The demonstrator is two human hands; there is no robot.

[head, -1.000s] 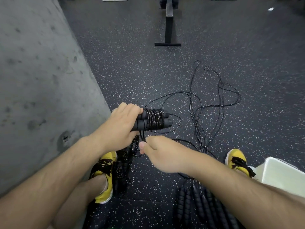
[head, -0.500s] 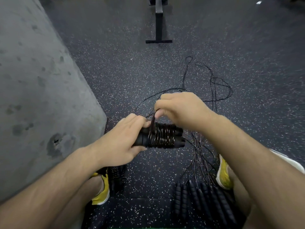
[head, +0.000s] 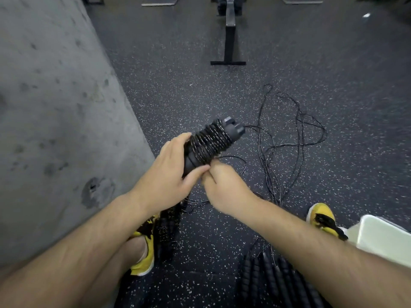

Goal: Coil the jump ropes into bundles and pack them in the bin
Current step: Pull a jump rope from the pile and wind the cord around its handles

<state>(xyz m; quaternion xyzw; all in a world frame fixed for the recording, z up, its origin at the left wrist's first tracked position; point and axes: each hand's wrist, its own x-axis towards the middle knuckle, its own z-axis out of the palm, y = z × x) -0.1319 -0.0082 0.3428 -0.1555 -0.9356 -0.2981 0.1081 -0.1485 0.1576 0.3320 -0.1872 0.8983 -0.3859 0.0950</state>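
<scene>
Floor (head: 178, 85): black rubber gym matting, peppered all over with little white and grey flecks.
Wall (head: 55, 107): bare grey concrete filling the whole left side, pretty pitted and blotchy, with one chipped patch low down (head: 92, 187).
Equipment: a black metal frame (head: 229, 36) stands at top centre, its upright ending in a flat crossbar foot (head: 228, 62) on the floor.
Far edge: a couple of flat grey plates (head: 159, 1) lie along the top.
Odd bit: a small white scrap (head: 366, 15) lies top right.
Light: soft and even, with the floor darker toward the top corners.
</scene>
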